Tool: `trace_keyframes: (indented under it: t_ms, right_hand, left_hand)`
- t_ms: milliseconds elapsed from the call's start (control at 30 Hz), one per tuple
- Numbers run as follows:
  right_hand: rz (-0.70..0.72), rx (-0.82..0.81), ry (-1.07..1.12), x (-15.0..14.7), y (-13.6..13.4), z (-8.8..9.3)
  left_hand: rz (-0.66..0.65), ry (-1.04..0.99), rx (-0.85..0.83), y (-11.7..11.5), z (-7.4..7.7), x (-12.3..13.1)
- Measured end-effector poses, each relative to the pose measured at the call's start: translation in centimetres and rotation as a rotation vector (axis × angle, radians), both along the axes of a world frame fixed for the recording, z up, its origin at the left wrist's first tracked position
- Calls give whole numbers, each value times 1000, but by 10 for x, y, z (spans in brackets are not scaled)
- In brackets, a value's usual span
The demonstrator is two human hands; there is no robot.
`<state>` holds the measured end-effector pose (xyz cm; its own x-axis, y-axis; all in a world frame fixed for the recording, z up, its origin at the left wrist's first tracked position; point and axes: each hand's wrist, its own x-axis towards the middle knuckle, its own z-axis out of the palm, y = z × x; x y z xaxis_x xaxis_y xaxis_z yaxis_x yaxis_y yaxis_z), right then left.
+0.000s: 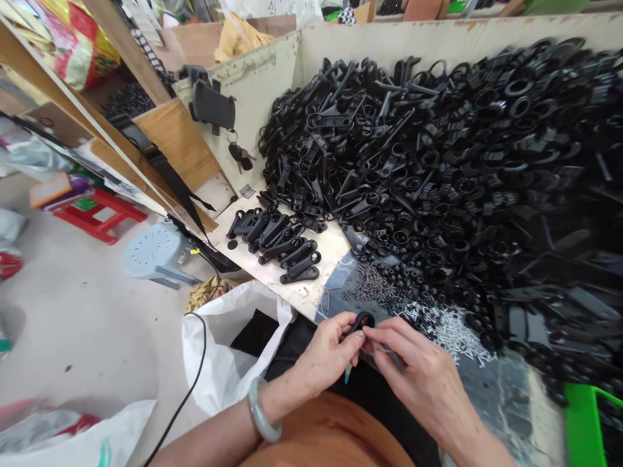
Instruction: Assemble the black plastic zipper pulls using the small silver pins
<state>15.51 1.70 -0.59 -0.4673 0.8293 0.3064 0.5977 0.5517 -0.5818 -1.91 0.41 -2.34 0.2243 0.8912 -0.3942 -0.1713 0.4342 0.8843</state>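
My left hand (324, 357) is closed around a small black plastic part with a ring-shaped end (363, 318), held above my lap. The rest of that part is hidden by the fingers. My right hand (421, 360) meets it from the right, thumb and fingertips pinched at the ring's edge. Whatever the right fingers hold is too small to make out. A light-blue tip (347, 373) shows below the left fingers. Close by on the bench lie silver pins (450, 331) and small dark metal pieces (374, 285). Farther left, several black lever-like parts (277, 240) lie in a row.
A large heap of black plastic parts (389, 143) fills the bench behind my hands. Keys (241, 155) hang below a phone holder (213, 107). A white sack (219, 350) stands open at left, near a blue stool (153, 250). A green crate (581, 421) is at right.
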Motion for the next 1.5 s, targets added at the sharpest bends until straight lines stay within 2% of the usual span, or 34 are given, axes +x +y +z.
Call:
trace_keyframes:
  t_ms: [133,333,467,567,700,800,1033,1500]
  right_hand:
    - [44,19,-47,-1,1,-2]
    - [89,-92,-48,4,3,-1]
    - [10,-174,-36,16,6,5]
    - [-33,-122,-103,22,4,5]
    - [30,-77,-113,20,-3,-3]
    - [25,-41,-99,16,-5,-8]
    - [-3,71,-222,12,-5,-7]
    - [6,85,-286,10,-6,-14]
  left_hand:
    - [57,-91,-53,-2,-4,2]
    - [97,-163,-87,2,-9,5]
    - [92,-139,-90,5,-8,3]
    - [82,-136,-93,6,-7,2]
    - [81,-136,-95,5,-7,2]
    - [79,-124,-95,4,-8,2]
    - [89,-114,-95,3,-6,4]
    - [125,-108,-130,3,-3,7]
